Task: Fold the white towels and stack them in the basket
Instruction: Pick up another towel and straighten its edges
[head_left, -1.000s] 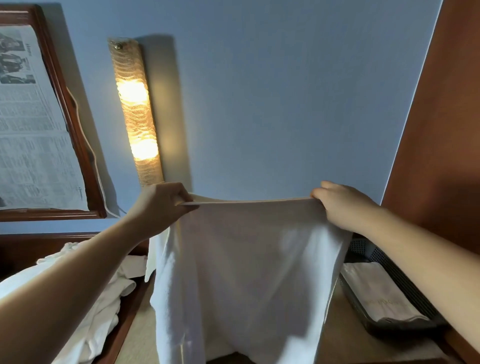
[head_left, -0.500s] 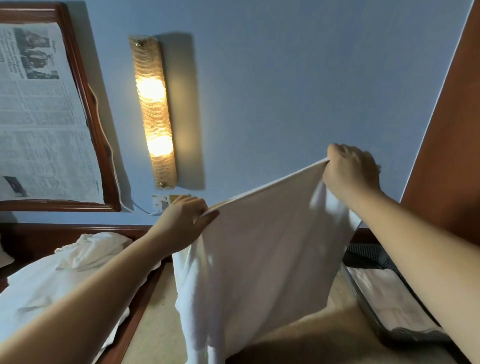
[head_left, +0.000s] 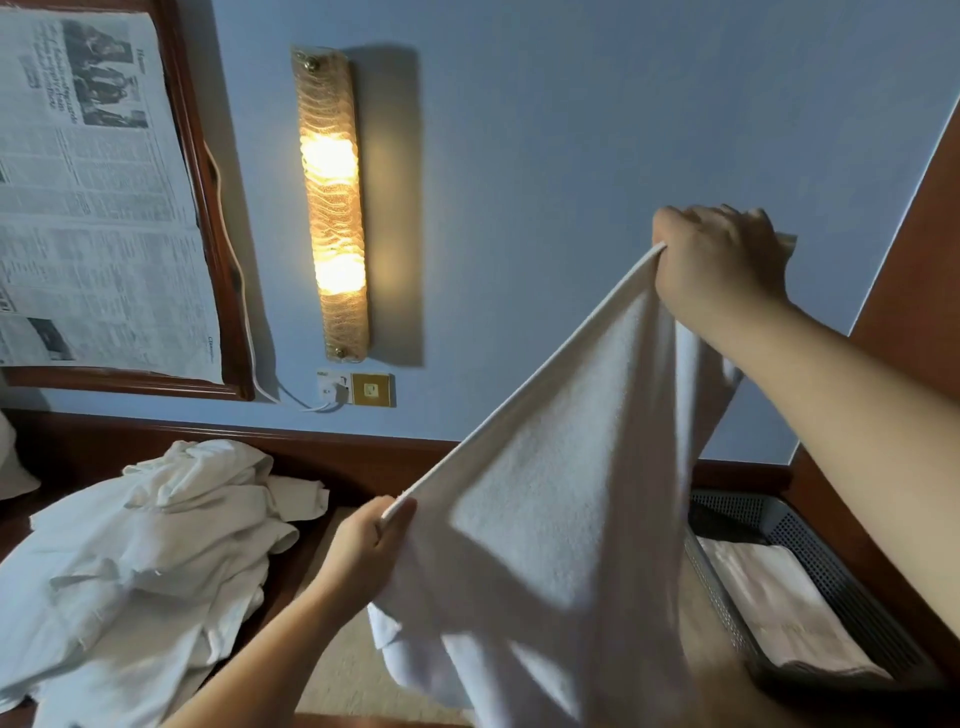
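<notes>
On the left a heap of unfolded white towels (head_left: 156, 561) lies crumpled on the dark wooden bench (head_left: 343, 457), which suggests most of the job is still ahead, though how many pieces the heap holds cannot be told. Next to it the left hand (head_left: 371, 551) is held low, thumb and fingers pinching one end of the top hem of the towel (head_left: 561, 525) in hand. That towel hangs in the air above the bench, its upper edge pulled taut on a slant rising to the right, the rest draping down in loose folds; no crease has been made in it yet, so the step appears to be spreading it out before the first fold. The right hand (head_left: 722, 260) is raised high, fingers curled round the other end of the hem. At the far right a dark mesh basket (head_left: 810, 545) sits on the bench, and a folded white towel (head_left: 779, 608) lies flat inside it; whether it is one towel or several stacked cannot be told.
</notes>
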